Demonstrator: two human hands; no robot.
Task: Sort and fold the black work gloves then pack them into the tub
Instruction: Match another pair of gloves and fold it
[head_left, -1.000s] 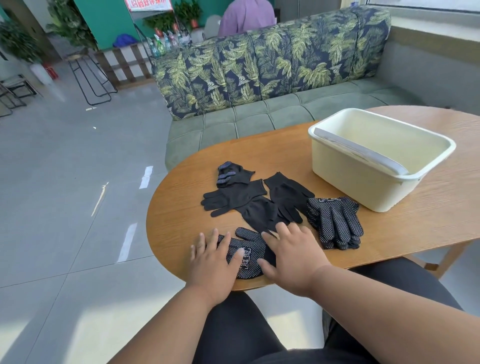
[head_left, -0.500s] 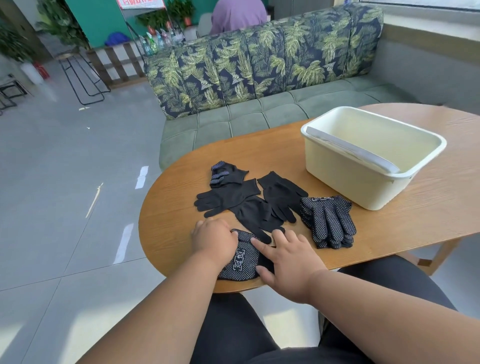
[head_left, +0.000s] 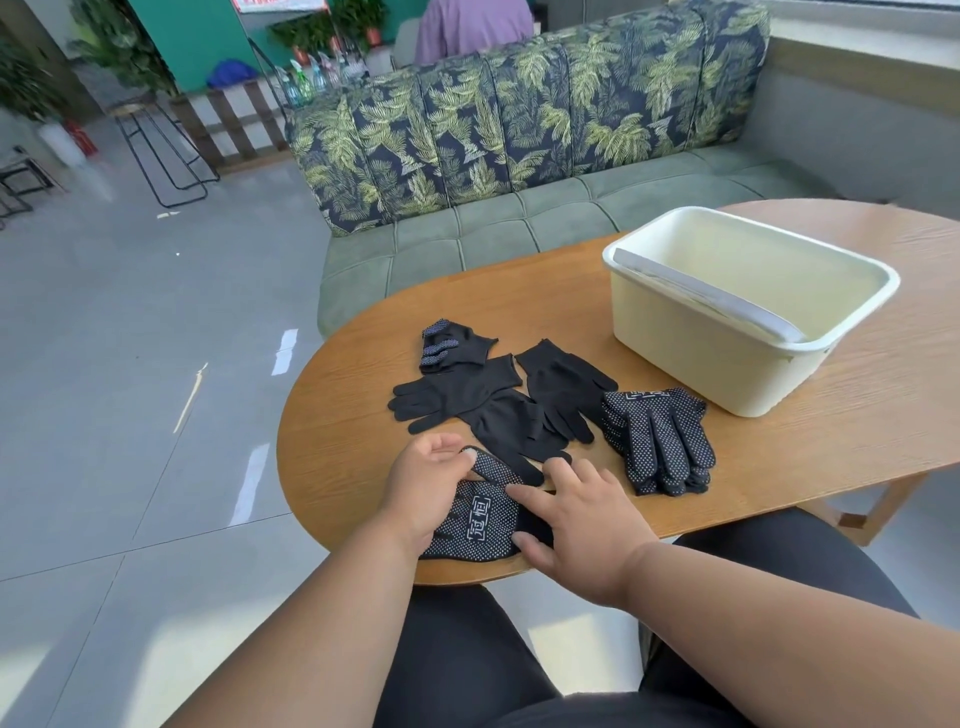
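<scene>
Hands are working at the near edge of the oval wooden table (head_left: 363, 499), both on one dotted glove (head_left: 480, 525) that is lying flat there, well short of the tub (head_left: 696, 364). The left hand (head_left: 428, 486) is curling over the glove's left side, its fingertips pinching the glove's folded-over finger end. The right hand (head_left: 582, 519) is lying with straight, spread fingers pressing on the glove's right side, gripping nothing. The glove is black with white grip dots and a white printed mark on its cuff part, facing up.

Just beyond it, on the side away from the tub, three plain black gloves (head_left: 493, 410) are lying overlapped, fingers spreading toward the near edge. Between them and the tub, a stack of dotted gloves (head_left: 660, 441) is sitting just in front of the tub's near corner. A folded glove (head_left: 452, 345) with blue dots is resting beyond the plain ones. Farthest back, the cream tub is standing upright on the table, a grey handle lying across its rim.
</scene>
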